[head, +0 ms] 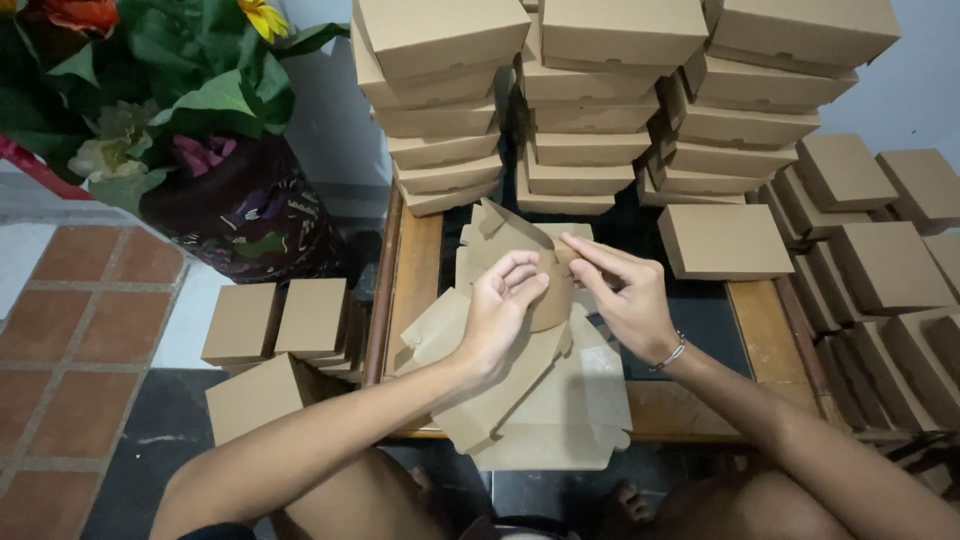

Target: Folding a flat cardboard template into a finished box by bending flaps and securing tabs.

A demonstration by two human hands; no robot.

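Note:
My left hand and my right hand both grip one brown cardboard box blank, partly folded, held above a low wooden table. The fingers of both hands pinch a flap near the blank's middle. Under the hands lies a pile of flat unfolded blanks that spreads to the table's near edge. A bracelet circles my right wrist.
Three tall stacks of folded brown boxes stand at the table's far end, one single box beside them. More boxes fill the right side, and a few boxes sit on the floor at left. A flower pot stands far left.

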